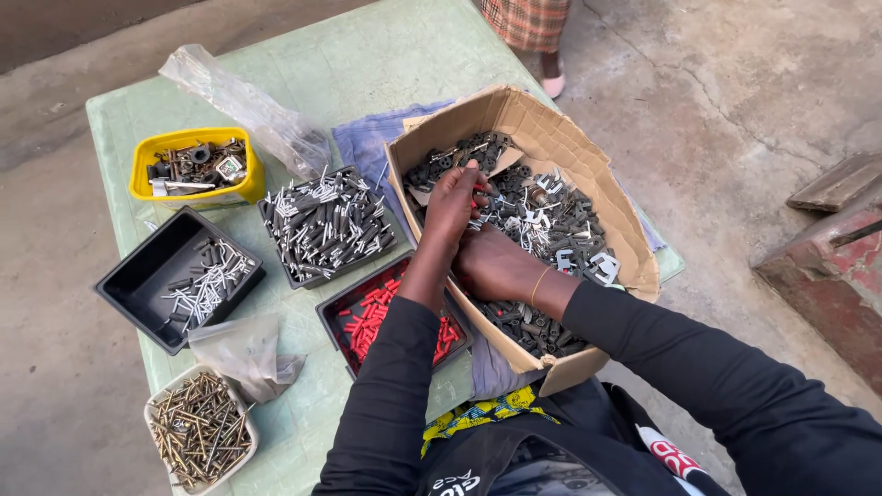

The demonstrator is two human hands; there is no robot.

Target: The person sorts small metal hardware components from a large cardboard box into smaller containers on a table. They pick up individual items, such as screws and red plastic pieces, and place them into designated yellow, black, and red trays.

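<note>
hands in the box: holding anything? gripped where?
Left hand pinches a small red piece at its fingertips over the cardboard box. Right hand lies among the parts; hold cannot be told.

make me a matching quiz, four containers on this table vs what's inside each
Containers:
1. yellow tub
2. cardboard box
3. white tray
4. black tray under the left arm

Contents:
a. brass-coloured screws
b. red plugs
c. mixed odd metal bits
d. dark and silver small parts, both hands in them

Pairs: 1-c, 2-d, 3-a, 4-b
</note>
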